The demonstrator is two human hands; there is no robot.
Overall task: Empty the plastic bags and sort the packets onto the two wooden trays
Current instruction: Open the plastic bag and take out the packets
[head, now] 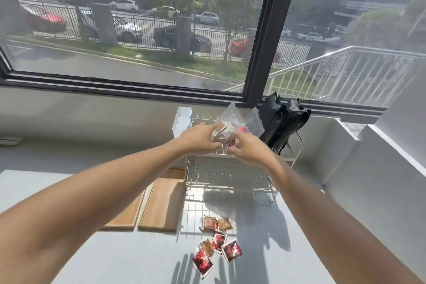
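Both hands are raised above a wire rack and hold a clear plastic bag [228, 120] with brown and red packets inside. My left hand [199, 137] grips its left side and my right hand [250, 147] grips its lower right. A second clear bag [254, 120] shows just behind it. Several loose packets lie on the table below: brown ones [216, 223] and red ones [231, 250]. Two wooden trays lie side by side on the left, the right tray [162, 205] bare, the left tray [129, 214] partly hidden by my left forearm.
A white two-tier wire dish rack [230, 177] stands at the table's far edge, with a white plastic holder [182, 120] on its left and black bags [282, 122] leaning on its right. A window and sill lie behind. A white wall ledge [380, 145] runs along the right.
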